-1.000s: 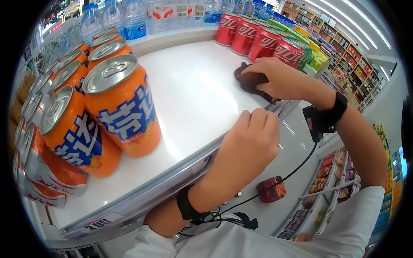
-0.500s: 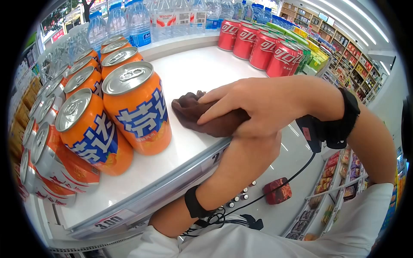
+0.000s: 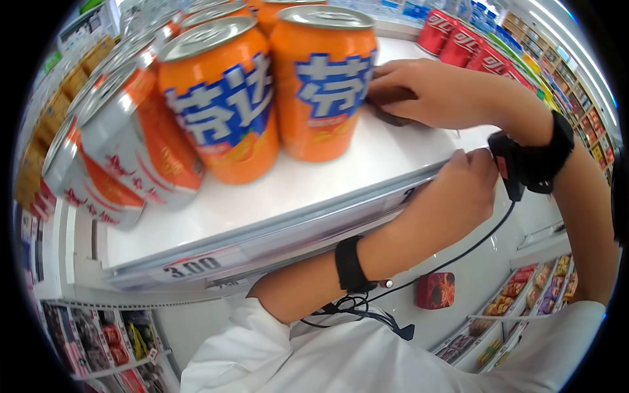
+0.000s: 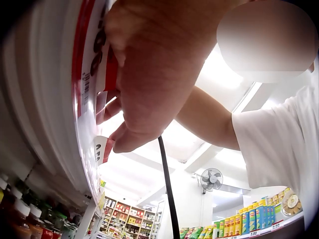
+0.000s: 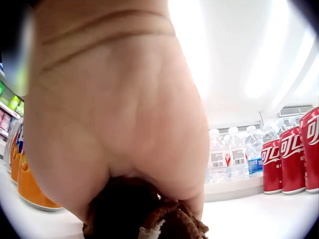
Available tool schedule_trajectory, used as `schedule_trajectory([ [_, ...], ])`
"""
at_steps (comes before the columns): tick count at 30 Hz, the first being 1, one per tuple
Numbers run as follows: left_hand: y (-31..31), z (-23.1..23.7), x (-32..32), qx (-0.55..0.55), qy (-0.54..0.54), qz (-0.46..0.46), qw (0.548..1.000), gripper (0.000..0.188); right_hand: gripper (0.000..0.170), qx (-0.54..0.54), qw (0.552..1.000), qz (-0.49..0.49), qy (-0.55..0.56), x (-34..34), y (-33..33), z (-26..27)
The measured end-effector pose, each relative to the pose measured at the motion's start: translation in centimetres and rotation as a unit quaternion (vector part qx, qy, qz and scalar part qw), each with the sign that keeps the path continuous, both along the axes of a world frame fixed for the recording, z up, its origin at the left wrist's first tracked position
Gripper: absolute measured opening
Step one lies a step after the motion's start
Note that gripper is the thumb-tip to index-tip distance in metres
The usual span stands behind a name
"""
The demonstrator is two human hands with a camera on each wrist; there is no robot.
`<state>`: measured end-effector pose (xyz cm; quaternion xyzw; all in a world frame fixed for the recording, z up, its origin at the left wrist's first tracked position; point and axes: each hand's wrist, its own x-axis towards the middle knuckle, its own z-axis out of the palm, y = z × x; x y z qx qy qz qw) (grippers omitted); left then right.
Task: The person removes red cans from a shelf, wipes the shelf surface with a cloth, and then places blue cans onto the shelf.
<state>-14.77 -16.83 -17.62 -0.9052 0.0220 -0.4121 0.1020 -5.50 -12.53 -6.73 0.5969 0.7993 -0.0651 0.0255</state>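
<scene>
My right hand [image 3: 432, 92] holds a crumpled dark brown cloth [image 3: 391, 116] against the white shelf [image 3: 216, 209], just right of the front orange soda can [image 3: 324, 85]. Seen from the right wrist, the cloth [image 5: 174, 221] bunches under the palm, and the fingertips are hidden. My left hand [image 3: 466, 183] is at the shelf's front edge with its fingers loosely bent. In the left wrist view its fingers [image 4: 113, 108] are beside the price labels [image 4: 103, 149] on the edge strip, with nothing seen in its grasp.
More orange cans [image 3: 219, 98] and silver-orange cans [image 3: 141, 131] crowd the shelf's left. Red cola cans [image 3: 462, 42] line its back right, with water bottles [image 5: 234, 154] behind. A black cable [image 3: 485, 232] hangs from the right wrist camera. A red box [image 3: 436, 291] is on the floor below.
My right hand has swept the cloth leftward along the shelf from the cola cans to the orange cans. The left hand stays by the front edge. The head view has shifted toward the left and downward.
</scene>
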Motion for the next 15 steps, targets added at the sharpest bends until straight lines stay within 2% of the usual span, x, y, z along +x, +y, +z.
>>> schedule_trajectory([
  [5, 0.0, -0.6, -0.1, 0.049, -0.017, 0.049, 0.997, 0.027, 0.030, 0.006, 0.996, 0.048, 0.068, -0.4, -3.6, 1.8],
  [9, -0.6, -1.3, 0.5, 0.039, -0.038, 0.055, 0.997, 0.023, 0.028, 0.034, 0.999, 0.021, -0.013, -1.9, -7.0, 3.2],
  [11, -0.4, -1.0, -0.1, 0.030, -0.040, 0.058, 0.997, 0.021, 0.044, 0.175, 0.978, 0.055, -0.100, -2.6, -8.3, 4.0],
  [12, -0.3, -1.1, -0.1, 0.031, -0.043, 0.062, 0.997, 0.021, 0.044, 0.175, 0.978, 0.059, -0.101, -3.5, -8.7, 4.3],
  [14, -0.7, -1.6, 0.8, -0.049, 0.046, 0.000, 0.998, 0.021, 0.047, 0.285, 0.935, 0.152, -0.143, -6.0, -9.1, 4.8],
  [15, -1.1, -4.0, 3.5, -0.064, -0.104, 0.004, 0.993, 0.021, 0.048, 0.281, 0.927, 0.178, -0.170, -8.3, -9.1, 5.2],
])
